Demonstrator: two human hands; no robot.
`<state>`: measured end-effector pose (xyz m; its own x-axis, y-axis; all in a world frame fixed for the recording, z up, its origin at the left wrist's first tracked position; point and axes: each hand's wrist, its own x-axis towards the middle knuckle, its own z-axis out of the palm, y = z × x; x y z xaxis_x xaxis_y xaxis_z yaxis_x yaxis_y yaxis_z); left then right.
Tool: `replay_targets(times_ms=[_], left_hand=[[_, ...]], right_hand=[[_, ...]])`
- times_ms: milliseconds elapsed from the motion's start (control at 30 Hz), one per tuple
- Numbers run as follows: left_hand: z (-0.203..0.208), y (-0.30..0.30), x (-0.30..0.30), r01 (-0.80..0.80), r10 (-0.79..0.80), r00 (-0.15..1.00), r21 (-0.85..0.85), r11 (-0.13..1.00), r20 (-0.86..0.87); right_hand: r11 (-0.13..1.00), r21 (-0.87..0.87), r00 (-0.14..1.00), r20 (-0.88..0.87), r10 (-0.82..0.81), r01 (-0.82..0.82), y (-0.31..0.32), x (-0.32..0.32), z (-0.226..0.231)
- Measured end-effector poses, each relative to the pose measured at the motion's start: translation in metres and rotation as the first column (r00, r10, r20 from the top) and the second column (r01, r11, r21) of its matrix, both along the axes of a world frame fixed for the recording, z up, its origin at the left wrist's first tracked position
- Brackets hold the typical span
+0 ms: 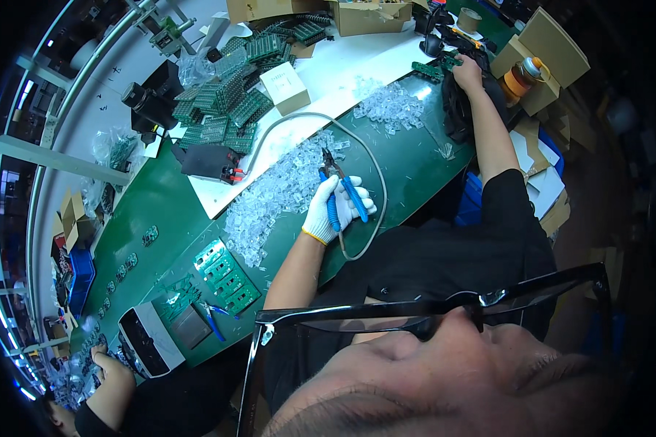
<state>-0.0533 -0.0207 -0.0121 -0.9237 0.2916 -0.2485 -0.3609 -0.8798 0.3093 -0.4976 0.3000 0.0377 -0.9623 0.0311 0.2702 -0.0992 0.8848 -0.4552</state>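
My left hand [342, 207], in a white knit glove, lies palm up around a pair of cutting pliers [334, 195] with blue handles. The jaws point away from me, over a spread of small clear plastic pieces [270, 193]. At the far right my bare right hand [468, 73] reaches over the bench and grips a small green circuit board [452, 60]. More green boards [426, 71] lie beside it, next to a black bag [465, 109]. A grey cable [380, 175] loops from a black box [210, 162] to the plier handles.
Stacked green board panels [226, 102] and a white box [284, 87] stand at the back. A board panel [227, 277] and blue-handled pliers [215, 324] lie left, near a tissue box [150, 339]. A co-worker's hand [98, 355] is at lower left. A bottle [521, 80] stands right.
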Motion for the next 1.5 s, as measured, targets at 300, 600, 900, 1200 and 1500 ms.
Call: replay_targets(times_ms=[300, 600, 900, 1200, 1500], left_hand=[[-0.002, 0.0, 0.003, -0.004, 0.005, 1.0, 0.005, 1.0, -0.017], [0.003, 0.0, 0.001, -0.007, 0.007, 1.0, 0.007, 1.0, 0.012], [-0.001, -0.001, 0.001, 0.005, -0.005, 1.0, 0.024, 1.0, -0.009], [-0.003, 0.001, 0.002, 0.001, -0.001, 1.0, 0.039, 0.999, 0.005], [0.003, 0.0, 0.005, -0.025, 0.024, 0.999, 0.008, 1.0, 0.032]], right_hand=[[0.984, 0.156, 0.965, -0.235, 0.117, -0.081, -0.036, 0.023, -0.005], [0.899, 0.388, 0.979, 0.078, 0.189, -0.204, -0.054, 0.033, 0.002], [0.769, 0.037, 0.761, -0.124, 0.637, -0.638, -0.147, 0.062, -0.033], [0.38, 0.418, 0.514, 0.275, 0.813, -0.825, -0.218, 0.13, -0.016], [0.362, 0.414, 0.443, 0.117, 0.889, -0.835, -0.148, 0.183, -0.006]])
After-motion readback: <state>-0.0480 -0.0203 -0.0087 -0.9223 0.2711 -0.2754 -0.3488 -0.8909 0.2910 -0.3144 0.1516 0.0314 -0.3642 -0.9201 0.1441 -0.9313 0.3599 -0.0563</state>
